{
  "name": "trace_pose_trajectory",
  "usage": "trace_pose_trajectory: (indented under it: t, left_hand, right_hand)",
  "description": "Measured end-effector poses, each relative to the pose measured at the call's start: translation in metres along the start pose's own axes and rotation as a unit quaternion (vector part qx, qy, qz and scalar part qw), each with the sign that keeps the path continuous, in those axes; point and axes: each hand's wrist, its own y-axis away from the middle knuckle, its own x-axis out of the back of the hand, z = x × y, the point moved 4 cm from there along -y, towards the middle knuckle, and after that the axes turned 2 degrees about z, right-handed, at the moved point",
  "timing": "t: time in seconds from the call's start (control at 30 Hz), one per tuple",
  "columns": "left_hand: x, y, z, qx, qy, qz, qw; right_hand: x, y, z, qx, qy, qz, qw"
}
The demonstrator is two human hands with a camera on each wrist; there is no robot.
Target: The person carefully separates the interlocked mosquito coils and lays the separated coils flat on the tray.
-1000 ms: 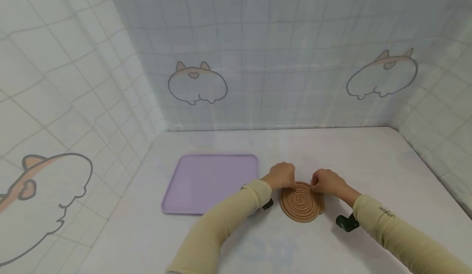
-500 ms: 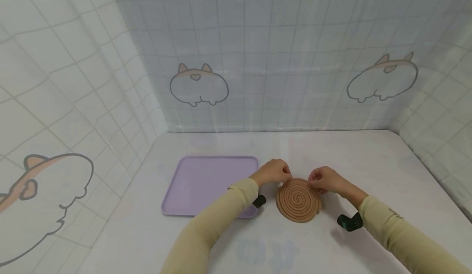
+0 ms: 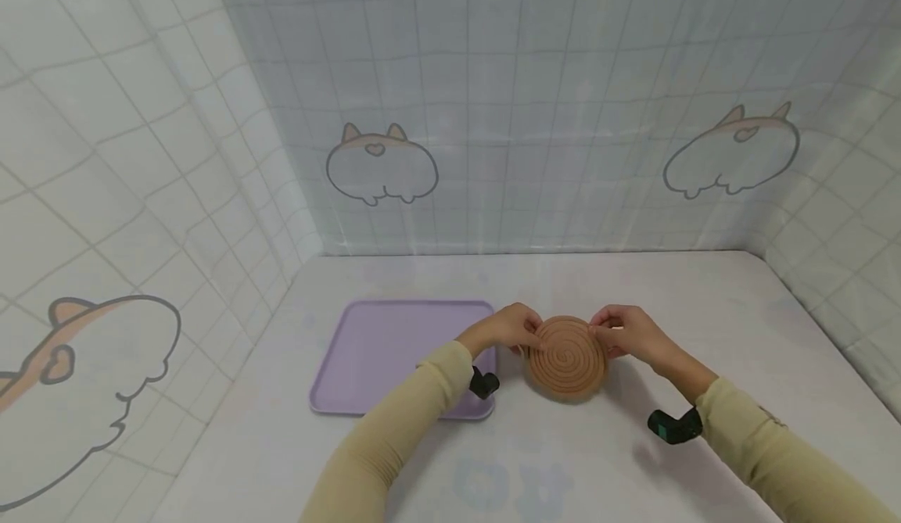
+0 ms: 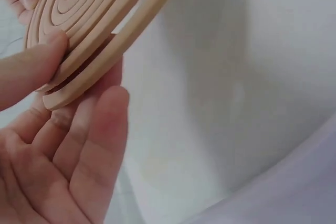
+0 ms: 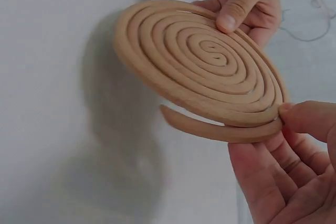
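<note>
A tan spiral mosquito coil (image 3: 565,359) is held up off the table, its face tilted toward the head camera. On its left edge, my left hand (image 3: 505,327) pinches it with the thumb on top and fingers beneath. My right hand (image 3: 628,333) grips the right edge the same way. In the right wrist view, the outer strand of the coil (image 5: 210,72) stands a little apart from the rest, with a tapered free end. A similar gap shows along the coil (image 4: 94,45) in the left wrist view, beside my left thumb.
A shallow purple tray (image 3: 401,304) lies left of the coil, partly behind the left forearm. A dark wrist device (image 3: 484,382) hangs over its right edge, and another dark device (image 3: 676,427) is at the right wrist. Tile-patterned sheeting (image 3: 549,116) encloses the white table (image 3: 704,296).
The coil lay flat on the table with both hands at its far edge. Now it is raised and tilted, and the hands have shifted to its sides.
</note>
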Motion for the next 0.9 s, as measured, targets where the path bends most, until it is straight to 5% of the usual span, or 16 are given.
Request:
trace_pose_trajectory:
  t: [0.47,0.9]
  left_hand:
    - [0.035,0.025,0.032,-0.029,0.024,0.092,0.9951]
    - [0.038,0.046,0.026,-0.016,0.177,0.213,0.9609]
  right_hand:
    - [0.005,0.005,-0.027,0.016,-0.060,-0.001,0.998]
    - [0.009,0.014,-0.040,0.048,-0.190,0.102,0.975]
